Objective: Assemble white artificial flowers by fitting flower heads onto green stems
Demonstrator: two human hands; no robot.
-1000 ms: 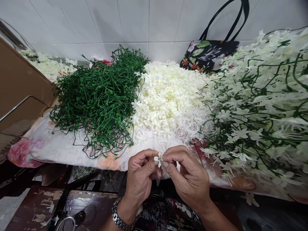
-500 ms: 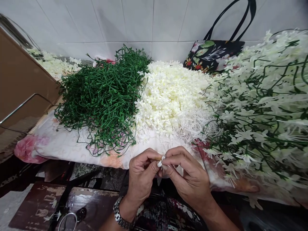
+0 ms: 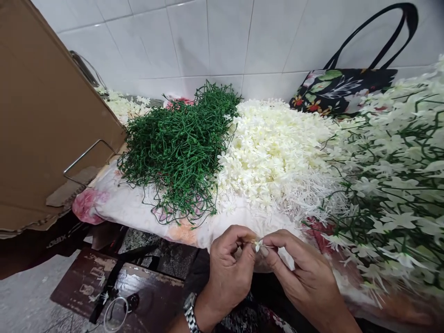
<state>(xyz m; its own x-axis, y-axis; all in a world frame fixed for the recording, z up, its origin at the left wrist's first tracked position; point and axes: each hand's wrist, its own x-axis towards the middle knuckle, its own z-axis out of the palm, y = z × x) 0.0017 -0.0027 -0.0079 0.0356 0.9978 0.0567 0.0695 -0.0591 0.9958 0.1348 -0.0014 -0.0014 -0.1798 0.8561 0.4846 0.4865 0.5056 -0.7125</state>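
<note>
A small white artificial flower (image 3: 257,246) is pinched between the thumb and forefinger of my left hand (image 3: 229,263), above the table's near edge. My right hand (image 3: 303,275) closes its thumb and forefinger on the same flower from the other side, where a thin pale strand sticks out. Beyond my hands lies a heap of loose white blossoms (image 3: 270,148), with a pile of thin white stamens (image 3: 315,192) at its near right. Green plastic stems (image 3: 180,143) form a tangled heap to the left.
Flowers on green stems (image 3: 391,194) are massed at the right. A flowered cloth (image 3: 132,215) covers the table. At the left stands a cardboard box (image 3: 52,115). A black floral bag (image 3: 343,92) leans by the tiled wall. A worn brown wooden surface (image 3: 149,291) is below.
The view has swung left, so things sit further right. Between my fingers, the bunched white piece now shows as a flower with spread petals and a thin strand.
</note>
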